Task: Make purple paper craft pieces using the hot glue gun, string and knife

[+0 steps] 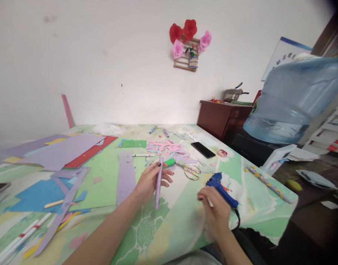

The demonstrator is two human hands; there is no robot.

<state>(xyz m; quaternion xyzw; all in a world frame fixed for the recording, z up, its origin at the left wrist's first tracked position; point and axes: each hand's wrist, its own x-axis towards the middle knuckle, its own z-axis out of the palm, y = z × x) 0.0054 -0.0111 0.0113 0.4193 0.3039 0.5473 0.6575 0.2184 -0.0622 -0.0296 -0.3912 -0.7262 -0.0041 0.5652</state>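
Observation:
A thin rolled tube of purple paper (158,187) stands nearly upright in my left hand (150,180), held near its top with the fingers spread behind it. My right hand (214,208) is curled, pinching a small whitish thing too hidden to name. Just beyond my right hand lies a blue glue gun (222,191) with a black cord. Gold-handled scissors (191,170) and a green-capped item (169,162) rest past my left hand. A purple paper strip (126,178) lies left of my left hand on green paper (99,184).
Colored sheets (63,147) and white sticks (22,239) cover the left of the table. Pink scraps (164,147) and a black phone (203,149) lie farther back. A yellow-and-purple wrapped stick (268,184) is at the right edge, near a large water bottle (290,99).

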